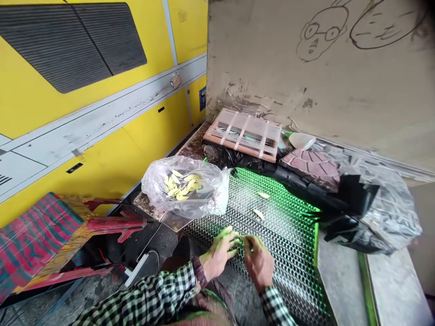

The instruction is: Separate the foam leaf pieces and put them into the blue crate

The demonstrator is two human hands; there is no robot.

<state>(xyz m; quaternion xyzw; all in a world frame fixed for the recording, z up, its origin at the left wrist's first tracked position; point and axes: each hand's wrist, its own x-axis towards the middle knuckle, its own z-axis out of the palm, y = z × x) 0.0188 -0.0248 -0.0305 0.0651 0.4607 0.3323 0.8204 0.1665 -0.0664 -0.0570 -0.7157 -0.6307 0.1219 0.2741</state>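
My left hand (220,254) comes in from the lower left, its outer fingers somewhat spread and its fingertips meeting those of my right hand. Curled in a pinch, my right hand (259,265) is close against it. Something small seems to be between the fingertips, but I cannot make it out. Both hands are above the near part of a perforated metal mesh (288,253). Farther off on the mesh lie two pale yellow leaf-shaped pieces, one nearer (258,214) and one farther (263,195). A clear plastic bag (214,199) beside them holds several similar yellow pieces (180,185).
A yellow machine (136,136) stands along the left. Behind the mesh are a taped flat bundle (243,133), a pink patterned piece (311,167), black plastic (356,194) and a white bowl (302,141). A cardboard wall (258,59) rises behind. A red frame (115,224) is at lower left.
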